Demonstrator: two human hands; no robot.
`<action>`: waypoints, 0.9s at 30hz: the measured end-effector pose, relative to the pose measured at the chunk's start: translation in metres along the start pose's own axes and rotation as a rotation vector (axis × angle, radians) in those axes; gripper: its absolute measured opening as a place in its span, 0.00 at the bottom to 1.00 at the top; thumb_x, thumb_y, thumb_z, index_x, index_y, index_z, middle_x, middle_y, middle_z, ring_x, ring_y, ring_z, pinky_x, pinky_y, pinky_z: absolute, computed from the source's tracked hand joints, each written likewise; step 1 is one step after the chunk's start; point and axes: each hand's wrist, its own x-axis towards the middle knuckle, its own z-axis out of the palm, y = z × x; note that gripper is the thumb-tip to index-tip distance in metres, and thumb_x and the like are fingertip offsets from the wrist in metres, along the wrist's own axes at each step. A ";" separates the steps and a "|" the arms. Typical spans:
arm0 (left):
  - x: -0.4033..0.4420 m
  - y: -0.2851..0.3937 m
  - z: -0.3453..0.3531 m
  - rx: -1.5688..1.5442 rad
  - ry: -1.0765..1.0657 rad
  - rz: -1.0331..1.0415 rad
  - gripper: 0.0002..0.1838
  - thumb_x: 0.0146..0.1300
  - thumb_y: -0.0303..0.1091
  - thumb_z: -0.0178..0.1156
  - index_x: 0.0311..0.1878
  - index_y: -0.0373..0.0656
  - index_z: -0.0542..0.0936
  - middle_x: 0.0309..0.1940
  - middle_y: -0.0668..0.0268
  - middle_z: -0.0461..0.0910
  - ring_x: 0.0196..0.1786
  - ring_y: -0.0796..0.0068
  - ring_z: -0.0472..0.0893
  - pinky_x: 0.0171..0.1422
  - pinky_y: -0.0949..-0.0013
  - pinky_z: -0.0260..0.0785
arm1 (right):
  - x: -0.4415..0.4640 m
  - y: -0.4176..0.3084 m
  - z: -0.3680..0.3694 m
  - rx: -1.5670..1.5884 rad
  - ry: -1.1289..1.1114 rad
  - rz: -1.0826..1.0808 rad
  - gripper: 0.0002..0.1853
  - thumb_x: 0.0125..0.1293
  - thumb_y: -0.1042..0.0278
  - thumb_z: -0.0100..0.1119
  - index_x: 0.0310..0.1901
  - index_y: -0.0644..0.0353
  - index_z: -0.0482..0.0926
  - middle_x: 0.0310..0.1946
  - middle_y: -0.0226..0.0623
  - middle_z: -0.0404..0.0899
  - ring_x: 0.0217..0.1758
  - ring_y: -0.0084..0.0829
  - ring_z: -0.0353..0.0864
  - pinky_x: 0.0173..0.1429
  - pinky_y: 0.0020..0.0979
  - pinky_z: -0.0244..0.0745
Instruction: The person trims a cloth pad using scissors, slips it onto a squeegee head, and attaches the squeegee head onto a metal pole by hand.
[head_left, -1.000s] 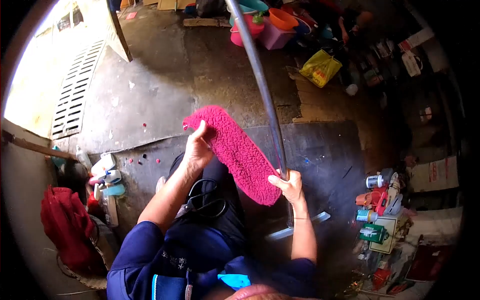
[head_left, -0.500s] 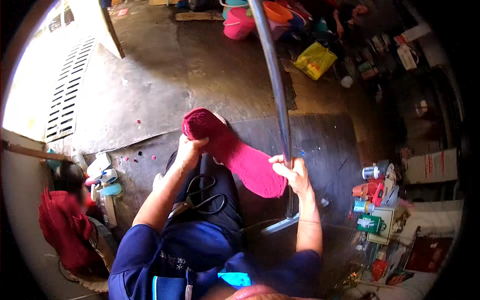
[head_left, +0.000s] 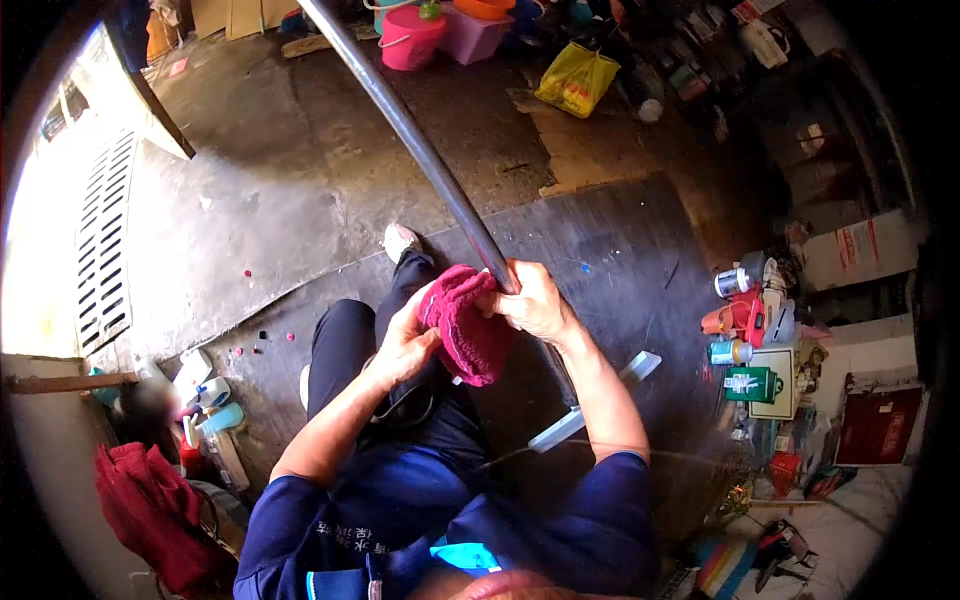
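Head view: the crimson fleecy fabric pad [head_left: 475, 345], folded up, sits between both hands. The left hand [head_left: 408, 342] grips its near side; the right hand [head_left: 532, 302] is closed around a tilted grey metal pole [head_left: 425, 145], thumb touching the pad. The right forearm partly covers the pale flat bar [head_left: 557, 431]. A yellow plastic bag [head_left: 578, 80] lies beyond.

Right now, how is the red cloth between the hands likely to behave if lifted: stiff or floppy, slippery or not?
Probably floppy: the red cloth bunches and folds between the left hand and right hand. Its fuzzy surface suggests little slipping in the grip, and it looks like soft fabric, so likely light.
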 end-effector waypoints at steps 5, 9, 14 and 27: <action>0.000 -0.005 0.000 -0.123 -0.028 -0.003 0.29 0.67 0.28 0.55 0.70 0.40 0.59 0.67 0.63 0.64 0.69 0.71 0.63 0.73 0.64 0.52 | -0.002 0.002 0.003 -0.034 0.021 -0.026 0.10 0.55 0.72 0.65 0.39 0.65 0.78 0.27 0.24 0.76 0.32 0.17 0.72 0.37 0.25 0.72; 0.000 0.017 0.008 -0.093 -0.035 0.016 0.35 0.63 0.37 0.60 0.70 0.38 0.58 0.69 0.61 0.61 0.71 0.69 0.60 0.74 0.63 0.50 | -0.002 0.000 0.007 -0.054 0.061 -0.078 0.12 0.56 0.72 0.65 0.40 0.66 0.78 0.29 0.26 0.78 0.33 0.19 0.73 0.39 0.27 0.73; 0.003 0.049 0.008 -0.249 -0.122 -0.022 0.44 0.53 0.52 0.68 0.66 0.37 0.61 0.62 0.58 0.67 0.66 0.68 0.65 0.71 0.63 0.54 | 0.001 0.011 0.005 -0.139 0.087 -0.116 0.13 0.55 0.70 0.66 0.41 0.65 0.78 0.30 0.29 0.80 0.34 0.20 0.74 0.40 0.28 0.74; -0.026 0.059 -0.052 -0.256 0.276 -0.076 0.26 0.47 0.32 0.68 0.50 0.39 0.70 0.47 0.62 0.77 0.50 0.70 0.77 0.58 0.66 0.67 | -0.021 0.013 -0.009 0.049 -0.079 -0.116 0.41 0.42 0.66 0.80 0.58 0.68 0.69 0.53 0.36 0.74 0.60 0.25 0.69 0.68 0.29 0.60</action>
